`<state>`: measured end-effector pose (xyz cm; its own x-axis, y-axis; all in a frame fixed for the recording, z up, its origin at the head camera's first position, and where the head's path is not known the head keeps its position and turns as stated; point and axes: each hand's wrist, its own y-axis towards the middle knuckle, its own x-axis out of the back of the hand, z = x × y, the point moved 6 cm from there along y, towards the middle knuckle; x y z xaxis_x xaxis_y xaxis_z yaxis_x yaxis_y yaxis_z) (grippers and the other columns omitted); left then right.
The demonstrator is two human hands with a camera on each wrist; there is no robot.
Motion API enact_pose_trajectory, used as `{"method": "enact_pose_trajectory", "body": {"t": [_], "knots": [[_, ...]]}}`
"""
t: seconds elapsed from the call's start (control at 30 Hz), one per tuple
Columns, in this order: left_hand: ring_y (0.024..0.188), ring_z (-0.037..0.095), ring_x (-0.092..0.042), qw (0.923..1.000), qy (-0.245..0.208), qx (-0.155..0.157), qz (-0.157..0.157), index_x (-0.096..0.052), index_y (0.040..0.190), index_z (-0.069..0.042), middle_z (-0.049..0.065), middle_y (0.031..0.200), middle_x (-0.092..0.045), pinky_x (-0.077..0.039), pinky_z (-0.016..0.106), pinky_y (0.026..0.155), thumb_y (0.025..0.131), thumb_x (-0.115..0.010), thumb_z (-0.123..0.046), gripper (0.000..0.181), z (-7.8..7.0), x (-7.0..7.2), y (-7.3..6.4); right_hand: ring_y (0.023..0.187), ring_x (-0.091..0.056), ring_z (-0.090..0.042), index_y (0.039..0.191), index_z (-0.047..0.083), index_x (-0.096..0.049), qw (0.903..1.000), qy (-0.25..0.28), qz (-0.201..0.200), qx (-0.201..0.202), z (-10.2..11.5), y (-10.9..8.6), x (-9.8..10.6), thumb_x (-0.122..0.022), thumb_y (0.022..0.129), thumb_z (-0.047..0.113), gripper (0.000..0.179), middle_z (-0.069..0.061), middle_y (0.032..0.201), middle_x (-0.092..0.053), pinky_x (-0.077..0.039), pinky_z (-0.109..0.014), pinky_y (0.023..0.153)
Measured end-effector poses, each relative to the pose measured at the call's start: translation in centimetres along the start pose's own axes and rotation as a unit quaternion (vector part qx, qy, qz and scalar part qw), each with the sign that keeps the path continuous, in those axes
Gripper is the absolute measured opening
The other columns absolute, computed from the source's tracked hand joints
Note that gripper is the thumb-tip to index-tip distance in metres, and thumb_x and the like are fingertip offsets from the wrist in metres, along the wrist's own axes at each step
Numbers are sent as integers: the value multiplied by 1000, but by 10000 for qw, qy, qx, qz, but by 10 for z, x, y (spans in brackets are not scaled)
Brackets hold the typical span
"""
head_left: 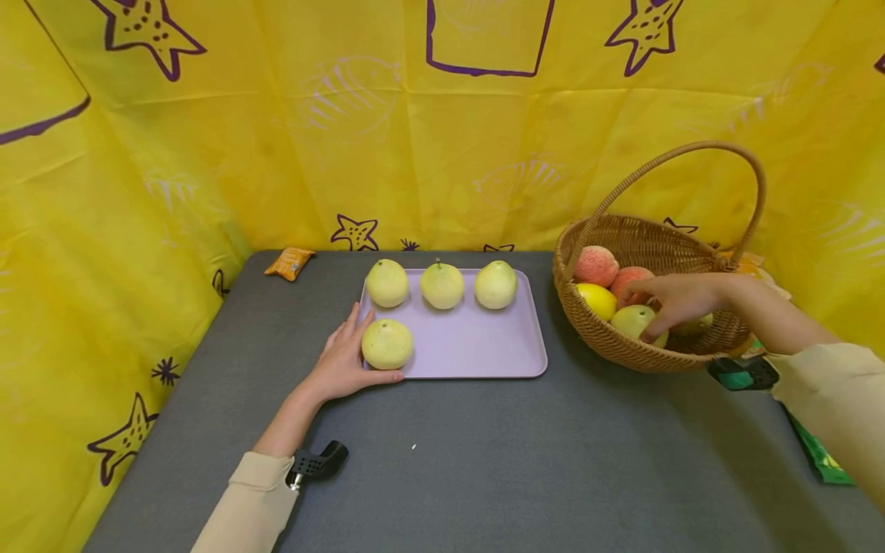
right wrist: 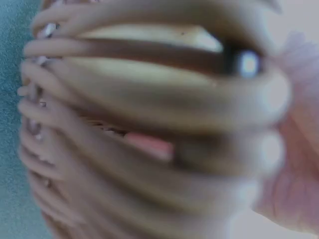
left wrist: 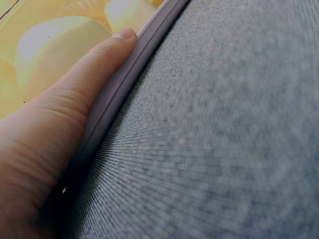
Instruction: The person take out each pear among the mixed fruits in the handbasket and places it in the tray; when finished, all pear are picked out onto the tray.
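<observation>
My left hand (head_left: 343, 355) rests at the near left corner of a lilac tray (head_left: 477, 346), thumb (left wrist: 99, 64) stretched along its front rim and fingers up its left side. A pale yellow pear (head_left: 387, 344) sits on the tray just inside that hand. Along the tray's back stand more pears: one at the left (head_left: 387, 283), one in the middle (head_left: 442, 286), one at the right (head_left: 495, 285). My right hand (head_left: 684, 298) reaches into a wicker basket (head_left: 601, 338), thumb and fingers curved round a greenish pear (head_left: 631, 320). In the right wrist view, blurred wicker (right wrist: 149, 104) hides most of the grip.
Two pink peaches, one at the left (head_left: 596, 266) and one by my fingers (head_left: 631, 278), lie in the basket with a yellow lemon (head_left: 598, 301). The tall handle (head_left: 691, 146) arches above. An orange packet (head_left: 290, 263) lies back left; a green packet (head_left: 819, 453) is at right.
</observation>
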<state>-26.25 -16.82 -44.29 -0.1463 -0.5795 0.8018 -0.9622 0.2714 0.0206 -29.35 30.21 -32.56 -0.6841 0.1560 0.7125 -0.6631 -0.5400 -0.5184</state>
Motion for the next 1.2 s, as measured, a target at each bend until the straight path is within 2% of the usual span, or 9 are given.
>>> {"method": "enact_pose_trajectory", "body": {"t": [0.07, 0.27, 0.47, 0.57, 0.73, 0.83, 0.93, 1.07, 1.2], "knots": [[143, 47, -8, 10000, -8, 4, 1, -14, 157, -11, 17, 162, 6, -11, 67, 107, 64, -81, -65, 127, 0, 0, 0, 116, -48, -33, 129, 10, -51, 9999, 21, -106, 8, 0, -2, 0, -80, 80, 26, 59, -21, 134, -49, -46, -37, 84], [143, 47, -7, 10000, -20, 12, 6, -14, 157, -10, 17, 162, 6, -10, 67, 108, 64, -81, -65, 127, 0, 0, 0, 97, -51, -24, 126, 13, -53, 9976, -156, -660, 170, 4, -11, -1, -80, 80, 30, 56, -8, 120, -53, -45, -36, 77], [143, 47, -7, 10000, -34, 19, 23, -14, 157, -10, 17, 162, 7, -10, 67, 108, 64, -81, -65, 127, 0, 0, 0, 115, -55, -33, 128, 15, -52, 9910, 13, -1272, 424, 8, -23, -2, -79, 82, 34, 57, -13, 134, -53, -47, -48, 89], [143, 47, -7, 10000, -35, 1, 16, -14, 157, -10, 17, 162, 7, -10, 66, 108, 64, -81, -64, 127, 1, 0, 0, 117, -53, -32, 131, 14, -51, 9869, 205, -1502, 547, 10, -27, -3, -78, 83, 32, 57, -11, 134, -53, -46, -47, 92], [143, 47, -7, 10000, -8, -27, 5, -14, 157, -10, 17, 162, 7, -10, 67, 108, 65, -81, -64, 126, 1, 0, 1, 120, -52, -37, 139, 11, -46, 9806, 665, -1820, 308, 10, -36, -6, -77, 85, 28, 65, -9, 133, -52, -48, -37, 86], [143, 48, -8, 10000, 0, -40, -3, -14, 157, -10, 18, 162, 6, -10, 66, 108, 65, -81, -65, 127, 1, 0, 1, 117, -53, -41, 144, 7, -39, 9759, 952, -1962, 106, 10, -41, -9, -75, 86, 27, 71, -16, 135, -49, -49, -38, 81], [142, 48, -9, 10000, 20, -46, -22, -14, 157, -10, 18, 162, 6, -11, 66, 108, 64, -81, -65, 127, 1, 0, 1, 110, -56, -37, 147, 6, -34, 9705, 1119, -2136, -68, 11, -44, -12, -72, 88, 28, 73, -19, 135, -47, -48, -40, 79], [142, 48, -9, 10000, 28, -32, -15, -14, 157, -10, 18, 162, 6, -11, 67, 108, 64, -81, -65, 127, 1, 0, 0, 100, -60, -26, 148, 12, -36, 9501, 2083, -2321, 58, 15, -44, -18, -67, 93, 22, 65, -16, 131, -46, -53, -43, 79], [143, 48, -8, 10000, -7, -10, 20, -14, 157, -10, 18, 162, 7, -10, 67, 107, 65, -80, -65, 127, 0, 0, 1, 93, -64, -21, 144, 16, -41, 9076, 3435, -2353, 540, 19, -41, -25, -61, 96, 7, 53, -14, 123, -48, -56, -43, 77]]}}
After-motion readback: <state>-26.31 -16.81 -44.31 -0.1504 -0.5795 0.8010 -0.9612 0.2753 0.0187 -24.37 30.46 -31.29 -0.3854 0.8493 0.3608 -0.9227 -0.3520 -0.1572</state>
